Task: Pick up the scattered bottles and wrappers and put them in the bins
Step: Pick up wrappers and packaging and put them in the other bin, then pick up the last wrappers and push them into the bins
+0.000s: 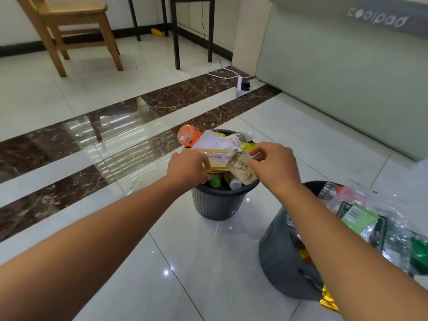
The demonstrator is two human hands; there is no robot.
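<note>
- We look down on a glossy white tiled floor [208,262] crossed by two dark marble bands, with a pale counter [347,66] at the right and a wooden chair [69,26] at the far left.
- Near our right arm stands a large grey bin [280,262], heaped with clear plastic bottles [335,193] and a green wrapper [356,216]; a gold wrapper [327,302] hangs over its near side.
- Further out, between our hands, stands a smaller dark ribbed bin [217,205], filled past its rim with bottles and wrappers.
- On top of that pile lies an orange bottle [187,135] at the far left edge, beside a white wrapper [215,142].
- Our left hand [185,167] is closed on a flat gold packet [215,165] lying across the top of the pile.
- Our right hand [275,165] pinches the upper end of a cream pouch [243,170] just beside that packet, over the bin's mouth.
- A white power strip [239,85] with cables lies on the floor by the counter.
- A small yellow wrapper [155,32] lies well apart, under the black table legs [177,31] by the wall.
</note>
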